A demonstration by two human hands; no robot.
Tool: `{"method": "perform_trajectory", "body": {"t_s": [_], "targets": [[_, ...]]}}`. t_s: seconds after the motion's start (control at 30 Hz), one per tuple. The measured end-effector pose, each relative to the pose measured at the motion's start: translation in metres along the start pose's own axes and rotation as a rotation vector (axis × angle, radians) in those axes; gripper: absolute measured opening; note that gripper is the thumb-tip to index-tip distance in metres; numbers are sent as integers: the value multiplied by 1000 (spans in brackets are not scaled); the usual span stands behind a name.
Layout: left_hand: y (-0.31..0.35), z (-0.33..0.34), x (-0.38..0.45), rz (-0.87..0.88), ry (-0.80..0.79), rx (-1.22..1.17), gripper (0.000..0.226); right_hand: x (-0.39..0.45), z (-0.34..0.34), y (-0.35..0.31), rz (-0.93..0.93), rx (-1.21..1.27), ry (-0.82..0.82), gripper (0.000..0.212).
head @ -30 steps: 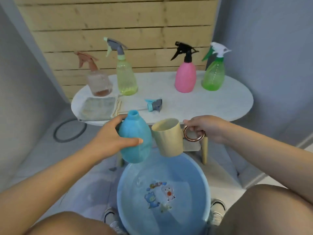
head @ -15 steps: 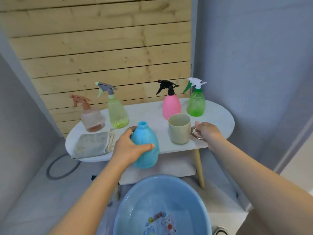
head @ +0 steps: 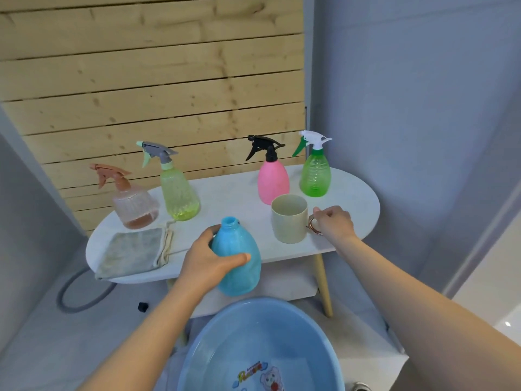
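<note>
Nearest to us, below the front edge of the white table [head: 234, 198], sits the blue basin [head: 253, 328], a cartoon print on its bottom. Just above it, in front of that table edge, our left hand [head: 207, 262] grasps the blue bottle [head: 239, 266]. The thumb lies across its front and the fingers wrap round behind. The bottle is upright with no cap, and its lower half hangs below the table top. On the table's front right, our right hand [head: 334, 222] pinches the metal ring handle of the beige mug [head: 289, 221]. The mug stands upright at the table top; we cannot tell whether its full weight rests there. At the table's front left lies a folded grey cloth [head: 132, 252]. Along the table's back stand four spray bottles: a brownish clear one [head: 135, 206], a yellow-green one [head: 179, 193], a pink one [head: 273, 182] and a green one [head: 315, 176]. A plank wall [head: 155, 80] rises behind the table.
</note>
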State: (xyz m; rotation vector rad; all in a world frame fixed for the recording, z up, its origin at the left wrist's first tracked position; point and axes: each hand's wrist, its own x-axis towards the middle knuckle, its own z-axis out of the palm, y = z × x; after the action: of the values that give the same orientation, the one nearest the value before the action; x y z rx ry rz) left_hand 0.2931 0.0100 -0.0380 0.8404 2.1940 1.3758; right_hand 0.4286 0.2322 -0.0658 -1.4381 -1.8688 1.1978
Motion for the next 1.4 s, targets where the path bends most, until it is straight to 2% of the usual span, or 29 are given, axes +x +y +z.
{"method": "perform_trajectory", "body": {"t_s": [0.07, 0.17, 0.23, 0.27, 0.3, 0.37, 0.4, 0.47, 0.57, 0.77, 0.93, 1.07, 1.13, 1.17, 1.2, 1.3, 1.33, 1.4], "targets": [[-1, -1, -2, 3, -6, -8, 71, -7, -2, -6, -129, -133, 94, 30], [0, -5, -6, 23, -7, -23, 65, -29, -2, -18, -442, -294, 198, 31], [2, -9, -9, 31, -6, -38, 61, -46, -1, -27, -605, -243, 154, 36], [3, -11, -10, 32, -9, -50, 62, -55, -1, -32, -632, -188, 35, 38], [3, -13, -11, 31, -11, -60, 63, -65, 0, -36, -618, -136, -154, 42], [4, -20, -14, 30, -10, -79, 69, -83, 3, -39, -530, -139, -551, 63], [4, -22, -15, 31, -7, -88, 72, -89, 6, -37, -490, -197, -680, 76], [7, -27, -17, 49, -4, -103, 77, -99, 15, -35, -432, -242, -821, 98], [6, -34, -25, 78, 7, -116, 77, -111, 34, -36, -412, -99, -905, 104], [-4, -43, -33, 110, 24, -169, 78, -120, 66, -38, -409, 96, -798, 92], [-12, -56, -33, 122, -73, -180, 86, -121, 86, -48, -474, 137, -786, 86], [-20, -63, -33, 108, 24, -207, 82, -114, 98, -54, -479, 54, -909, 95], [-24, -67, -32, 89, 81, -207, 84, -102, 99, -61, -511, -62, -997, 86], [-27, -68, -31, 84, 99, -197, 86, -97, 98, -65, -555, -149, -981, 78], [-31, -71, -28, 74, 118, -191, 87, -89, 103, -68, -585, -229, -893, 71], [-34, -76, -27, 62, 139, -169, 88, -67, 117, -61, -614, -368, -455, 55], [-36, -77, -26, 62, 137, -159, 87, -60, 124, -58, -632, -466, -366, 53], [-40, -80, -26, 60, 128, -156, 82, -48, 137, -54, -672, -695, -298, 52]]}}
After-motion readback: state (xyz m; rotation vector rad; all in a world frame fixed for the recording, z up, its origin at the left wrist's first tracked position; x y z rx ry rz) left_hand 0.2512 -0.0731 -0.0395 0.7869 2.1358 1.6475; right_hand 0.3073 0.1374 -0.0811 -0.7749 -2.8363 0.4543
